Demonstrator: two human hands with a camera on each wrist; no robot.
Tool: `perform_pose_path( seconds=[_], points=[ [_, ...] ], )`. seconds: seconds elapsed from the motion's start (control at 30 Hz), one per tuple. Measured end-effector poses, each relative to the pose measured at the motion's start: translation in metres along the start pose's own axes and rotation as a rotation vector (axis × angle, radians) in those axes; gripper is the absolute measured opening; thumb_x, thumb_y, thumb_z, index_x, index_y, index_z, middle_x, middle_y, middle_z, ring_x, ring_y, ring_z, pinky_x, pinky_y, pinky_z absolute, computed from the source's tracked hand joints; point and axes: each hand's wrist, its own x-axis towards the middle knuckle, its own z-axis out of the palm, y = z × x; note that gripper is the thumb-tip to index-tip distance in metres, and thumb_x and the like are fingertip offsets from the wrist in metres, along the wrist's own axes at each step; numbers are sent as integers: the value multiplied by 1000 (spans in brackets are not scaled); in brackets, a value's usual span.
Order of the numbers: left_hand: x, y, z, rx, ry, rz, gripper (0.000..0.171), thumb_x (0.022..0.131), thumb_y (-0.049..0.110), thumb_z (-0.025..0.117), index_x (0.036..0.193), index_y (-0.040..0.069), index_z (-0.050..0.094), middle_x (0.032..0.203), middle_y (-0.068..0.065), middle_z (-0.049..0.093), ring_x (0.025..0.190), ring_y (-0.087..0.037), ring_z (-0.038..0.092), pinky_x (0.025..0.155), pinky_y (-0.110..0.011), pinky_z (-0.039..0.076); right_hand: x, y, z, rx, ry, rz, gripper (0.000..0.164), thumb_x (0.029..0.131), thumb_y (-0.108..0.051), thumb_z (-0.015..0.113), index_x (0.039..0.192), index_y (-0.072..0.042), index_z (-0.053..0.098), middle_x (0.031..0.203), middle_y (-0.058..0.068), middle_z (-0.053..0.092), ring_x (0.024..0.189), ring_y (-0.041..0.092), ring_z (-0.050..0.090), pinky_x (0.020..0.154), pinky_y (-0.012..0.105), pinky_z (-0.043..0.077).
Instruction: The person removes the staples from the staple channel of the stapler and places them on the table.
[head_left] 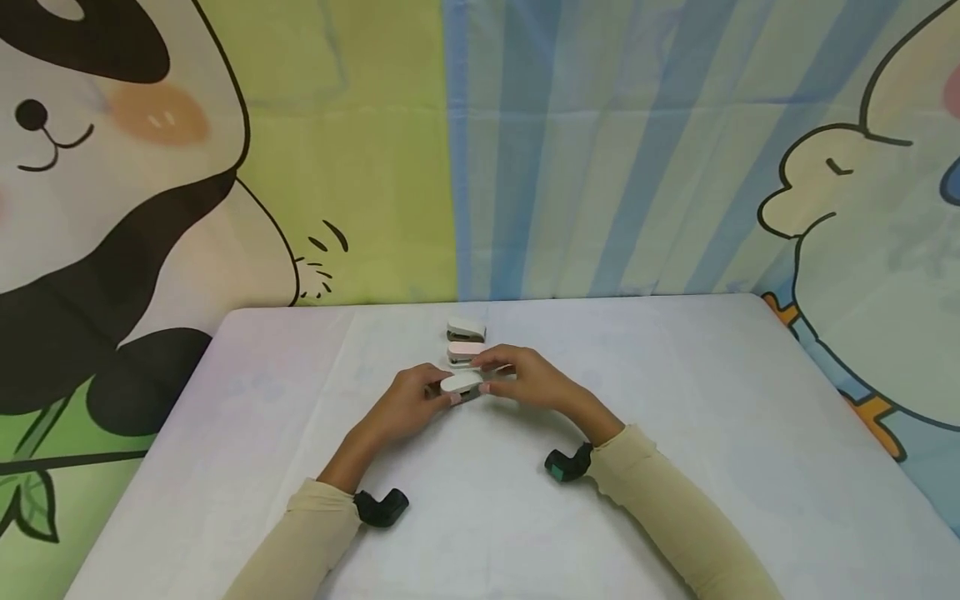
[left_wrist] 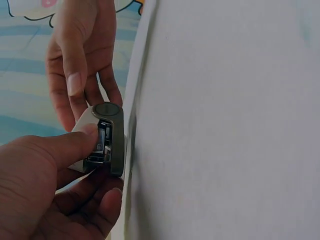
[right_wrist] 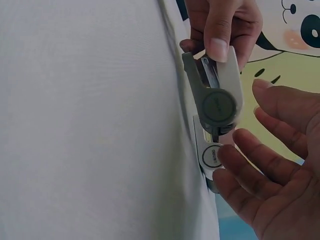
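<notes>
A white-topped stapler with a grey base [head_left: 461,384] is pinched between the thumb and fingers of my left hand [head_left: 408,402]. In the left wrist view the thumb presses against the open side of this stapler [left_wrist: 116,140], where its metal inner parts show. My right hand [head_left: 528,379] is at the stapler's other end, fingers parted and loosely bent, holding nothing. The right wrist view shows those fingertips [right_wrist: 231,152] beside a pink stapler [head_left: 463,352] with a pale base, which stands just behind the held one.
Another white stapler [head_left: 467,331] with a dark base stands behind the pink one, in a row toward the far edge of the white-covered table [head_left: 675,358]. A printed cloth backdrop [head_left: 375,167] rises right behind that edge. Each wrist carries a black camera mount [head_left: 381,508].
</notes>
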Motion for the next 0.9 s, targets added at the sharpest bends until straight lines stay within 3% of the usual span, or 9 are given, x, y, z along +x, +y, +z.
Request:
perform_pose_path(
  seconds=[0.13, 0.33, 0.67, 0.9],
  points=[
    [-3, 9, 4, -35, -2, 22, 22, 90, 14, 71, 111, 7, 72, 94, 1, 63, 85, -12, 59, 75, -33, 50, -3, -2, -1, -11, 2, -24, 36, 90, -10, 71, 125, -2, 63, 125, 9, 61, 115, 24, 57, 95, 43, 45],
    [-5, 15, 10, -57, -59, 41, 21, 92, 15, 69, 113, 13, 71, 98, 4, 63, 87, -10, 59, 74, -32, 50, -12, -9, -2, -59, -30, -39, 32, 88, -8, 72, 120, -4, 67, 112, 4, 65, 103, 19, 60, 89, 38, 49],
    [-6, 15, 14, -31, -137, 76, 20, 91, 14, 70, 111, 12, 73, 93, 9, 63, 83, -8, 58, 72, -30, 48, -20, -17, 5, -170, -84, 4, 30, 88, -13, 74, 116, -6, 66, 108, 3, 66, 97, 17, 60, 84, 35, 48],
    [-11, 10, 21, -34, -139, 89, 26, 87, 17, 76, 112, 11, 73, 84, 7, 58, 75, -10, 53, 65, -27, 45, -25, -20, 15, -256, -93, 52, 27, 87, -13, 75, 112, -8, 66, 104, -3, 64, 91, 10, 56, 80, 30, 46]
  ],
)
